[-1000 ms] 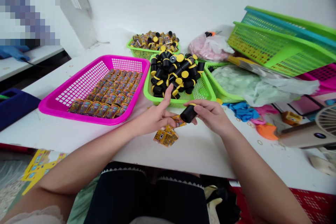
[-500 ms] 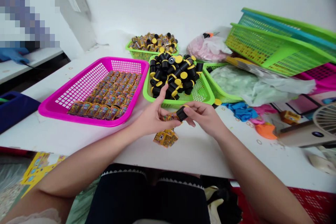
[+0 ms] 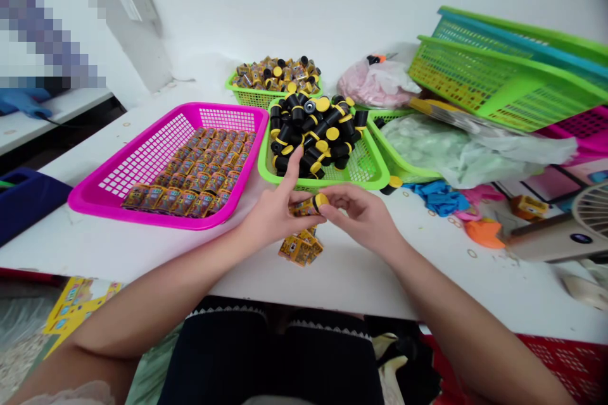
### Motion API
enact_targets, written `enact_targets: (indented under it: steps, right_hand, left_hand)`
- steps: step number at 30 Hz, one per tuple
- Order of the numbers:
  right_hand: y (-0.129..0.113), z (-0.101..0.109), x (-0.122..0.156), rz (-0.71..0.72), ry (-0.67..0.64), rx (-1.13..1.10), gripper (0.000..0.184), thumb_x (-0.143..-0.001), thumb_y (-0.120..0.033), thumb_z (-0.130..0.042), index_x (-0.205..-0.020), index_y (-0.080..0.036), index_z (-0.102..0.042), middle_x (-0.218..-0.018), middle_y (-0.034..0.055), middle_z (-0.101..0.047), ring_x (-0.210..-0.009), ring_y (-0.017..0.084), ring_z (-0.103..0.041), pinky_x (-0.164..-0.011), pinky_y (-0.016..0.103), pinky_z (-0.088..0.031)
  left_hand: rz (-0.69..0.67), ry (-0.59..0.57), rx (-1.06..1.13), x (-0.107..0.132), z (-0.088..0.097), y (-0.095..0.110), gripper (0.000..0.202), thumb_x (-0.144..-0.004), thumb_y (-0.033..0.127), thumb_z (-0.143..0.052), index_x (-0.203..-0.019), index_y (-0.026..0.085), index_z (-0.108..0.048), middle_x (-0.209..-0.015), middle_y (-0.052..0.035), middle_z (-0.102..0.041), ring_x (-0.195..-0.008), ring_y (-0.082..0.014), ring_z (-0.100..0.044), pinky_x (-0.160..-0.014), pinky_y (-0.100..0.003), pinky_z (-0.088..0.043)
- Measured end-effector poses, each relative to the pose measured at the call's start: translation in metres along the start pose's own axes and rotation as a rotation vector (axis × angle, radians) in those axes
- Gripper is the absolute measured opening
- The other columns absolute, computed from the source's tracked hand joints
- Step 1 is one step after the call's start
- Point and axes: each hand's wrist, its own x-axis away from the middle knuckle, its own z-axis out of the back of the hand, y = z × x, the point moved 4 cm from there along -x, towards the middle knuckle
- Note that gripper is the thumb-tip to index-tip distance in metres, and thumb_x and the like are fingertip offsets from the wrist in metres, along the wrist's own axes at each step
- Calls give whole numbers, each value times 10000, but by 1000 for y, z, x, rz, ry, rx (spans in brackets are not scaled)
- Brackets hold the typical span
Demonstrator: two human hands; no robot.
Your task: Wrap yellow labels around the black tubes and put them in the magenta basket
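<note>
My left hand (image 3: 275, 212) and my right hand (image 3: 358, 215) meet above the white table (image 3: 142, 247), both pinching one small cylinder (image 3: 310, 205) with a yellow cap and an orange printed label around it. The left index finger points up toward the green basket (image 3: 368, 171) heaped with black, yellow-capped cylinders (image 3: 313, 133). A little pile of loose orange labels (image 3: 300, 248) lies on the table just below my hands.
A pink basket (image 3: 137, 158) at left holds rows of labelled cylinders. Another green basket (image 3: 247, 96) of mixed pieces stands behind. At right are plastic bags (image 3: 456, 152), stacked baskets (image 3: 503, 76), blue gloves (image 3: 437, 197) and a fan (image 3: 565, 234). Another person's blue-gloved hand (image 3: 21, 101) rests far left.
The black cylinder in my right hand was brought to the label in my left hand; now the label covers its body and only the yellow cap shows.
</note>
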Motion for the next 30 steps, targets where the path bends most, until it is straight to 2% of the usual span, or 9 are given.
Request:
enact_targets:
  steps: [5, 8, 11, 13, 18, 23, 27, 28, 30]
  right_hand:
    - [-16, 6, 4, 243, 166, 212, 75, -858, -309, -714, -833, -248, -678, -900, 50, -716, -845, 192, -690, -760, 357, -578]
    - [-22, -1, 8, 473, 120, 420, 78, -888, -294, -677, -850, -233, -647, -1003, 72, -713, -925, 209, -694, -815, 387, -583]
    - [-22, -8, 11, 593, 29, 525, 408, -816, -363, -755, -1158, -237, -573, -1167, 117, -661, -1083, 263, -656, -902, 454, -575]
    - [-22, -12, 13, 622, 54, 585, 554, -812, -314, -753, -1289, -242, -482, -1172, 125, -639, -1114, 279, -635, -912, 481, -574]
    - [-29, -26, 22, 730, 130, 629, 579, -816, -179, -691, -1338, -223, -445, -1131, 131, -641, -1098, 287, -637, -884, 489, -591]
    - [-36, -32, 26, 792, 103, 537, 592, -819, -155, -691, -1362, -201, -459, -1155, 122, -677, -1147, 268, -641, -955, 469, -588]
    - [-38, -29, 27, 822, 112, 572, 614, -828, -170, -690, -1392, -216, -451, -1161, 108, -688, -1144, 274, -648, -960, 492, -587]
    - [-38, -28, 27, 833, 131, 610, 615, -829, -167, -690, -1394, -215, -453, -1162, 111, -686, -1140, 277, -647, -957, 496, -585]
    - [-37, -25, 25, 856, 158, 680, 605, -832, -159, -691, -1390, -213, -464, -1152, 114, -679, -1123, 273, -646, -955, 488, -579]
  left_hand:
    - [40, 63, 317, -2, -3, 0, 1236, -765, 306, -801, -1574, 221, 130, -916, -33, -781, -703, -135, -693, -683, -243, -555]
    - [74, 95, 527, -3, -2, 1, 1314, -720, 275, -843, -1564, 252, 163, -935, -49, -778, -728, -152, -713, -711, -264, -563]
    - [115, 70, 711, -5, -4, 3, 1366, -706, 249, -860, -1542, 255, 221, -817, -4, -764, -682, -140, -705, -691, -254, -552]
    - [122, 16, 797, -5, -9, 5, 1380, -713, 241, -857, -1524, 260, 259, -731, 47, -728, -616, -107, -667, -640, -215, -523]
    - [159, -200, 861, 0, -28, 5, 1215, -824, 257, -766, -1537, 266, 218, -653, 93, -627, -571, -64, -583, -564, -162, -443]
    - [67, -343, 999, 8, -26, 12, 1117, -884, 307, -697, -1549, 213, 196, -588, 100, -558, -537, -81, -544, -552, -191, -441]
    - [38, -364, 839, 5, -20, 14, 1098, -891, 322, -677, -1555, 207, 190, -631, 84, -577, -555, -92, -555, -571, -208, -469]
    - [23, -321, 733, 4, -17, 15, 1075, -880, 310, -684, -1572, 224, 135, -691, 63, -614, -593, -97, -581, -588, -211, -483]
    - [-19, -168, 495, 1, -8, 19, 922, -837, 294, -724, -1574, 249, -171, -878, -1, -684, -725, -115, -638, -667, -226, -519]
